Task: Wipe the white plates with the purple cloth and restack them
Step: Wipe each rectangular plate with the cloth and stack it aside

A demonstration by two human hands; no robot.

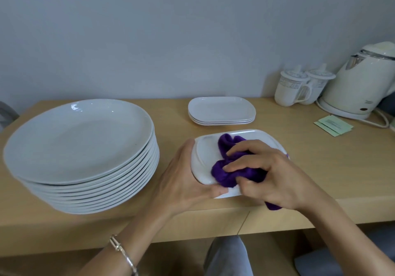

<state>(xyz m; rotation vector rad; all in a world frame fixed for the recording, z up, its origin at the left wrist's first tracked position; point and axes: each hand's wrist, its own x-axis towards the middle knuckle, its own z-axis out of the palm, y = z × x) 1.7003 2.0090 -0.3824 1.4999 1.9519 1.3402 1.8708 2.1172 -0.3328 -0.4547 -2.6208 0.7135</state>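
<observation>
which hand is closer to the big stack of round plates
Left. The left hand grips the small plate's edge just right of the round plate stack; the right hand, holding the purple cloth, is farther right.

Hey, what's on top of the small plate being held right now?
A bunched purple cloth lies on the held plate, pressed by the right hand. The left hand grips the plate's left end. The plate surface beneath the cloth and hand is hidden.

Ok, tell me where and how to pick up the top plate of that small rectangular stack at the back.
Take the top plate of the small rectangular stack by its short ends, one of the hands at each side. The raised rim overhangs the plates beneath, giving fingertips a lip. The left end faces bare table; mugs stand further off to the right.
</observation>
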